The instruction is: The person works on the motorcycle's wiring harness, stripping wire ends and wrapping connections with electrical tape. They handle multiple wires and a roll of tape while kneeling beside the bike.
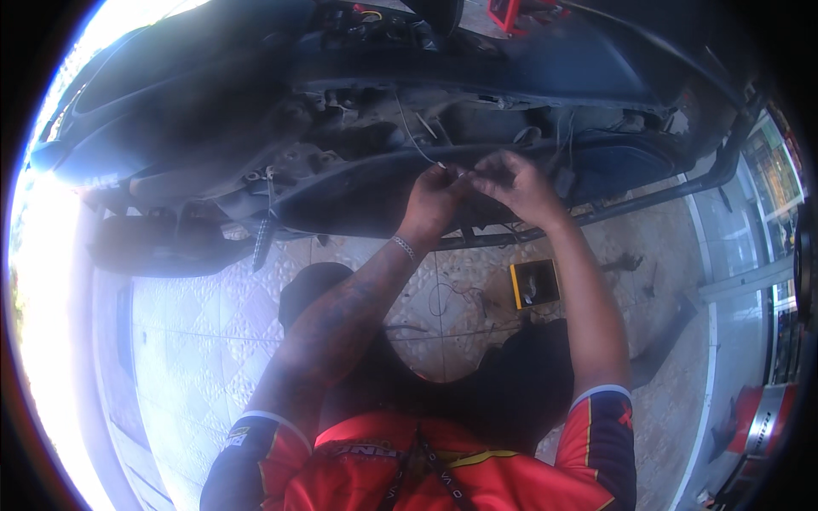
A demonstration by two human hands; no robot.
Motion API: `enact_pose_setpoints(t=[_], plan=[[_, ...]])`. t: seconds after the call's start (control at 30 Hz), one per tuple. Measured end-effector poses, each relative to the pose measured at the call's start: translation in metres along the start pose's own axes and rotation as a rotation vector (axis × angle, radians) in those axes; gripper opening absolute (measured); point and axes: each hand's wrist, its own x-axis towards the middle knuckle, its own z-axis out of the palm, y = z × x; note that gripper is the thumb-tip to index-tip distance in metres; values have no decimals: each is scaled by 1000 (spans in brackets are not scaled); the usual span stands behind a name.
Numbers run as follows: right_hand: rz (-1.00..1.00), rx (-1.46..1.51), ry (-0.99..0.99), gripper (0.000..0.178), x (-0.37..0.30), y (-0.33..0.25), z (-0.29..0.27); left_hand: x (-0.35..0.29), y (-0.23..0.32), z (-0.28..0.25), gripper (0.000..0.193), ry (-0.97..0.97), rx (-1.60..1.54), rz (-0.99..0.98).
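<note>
My left hand (433, 203) pinches the end of a thin pale cable (411, 132), which hangs down from the open side of a dark vehicle body (554, 72). Close against it, my right hand (518, 189) has its thumb and fingers bent together at the same spot. A small, light-coloured bit shows between the two hands, too small to name. Both hands are in front of a long dark lower panel (341, 198), below the gap where the inner parts show.
On the tiled floor (196, 315) between my knees lies a black box with a yellow edge (535, 284), with thin loose wires (464, 294) beside it. A dark tube (716, 175) runs along the vehicle's right side. Glass-fronted shelves (771, 183) stand at the far right.
</note>
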Motion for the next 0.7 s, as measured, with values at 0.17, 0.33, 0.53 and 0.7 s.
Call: enact_pose_setpoints(t=[0.17, 0.33, 0.53, 0.7], plan=[[50, -53, -43, 28, -3, -3, -7, 0, -4, 3, 14, -5, 4, -10], [37, -60, -44, 30, -4, -6, 1, 0, -4, 2, 18, 5, 37, -20], [101, -80, -91, 29, -2, -10, 8, 1, -8, 0, 21, -15, 52, -22], [46, -153, -1, 26, -3, -17, 11, 4, -10, 0, 20, -13, 48, -7]])
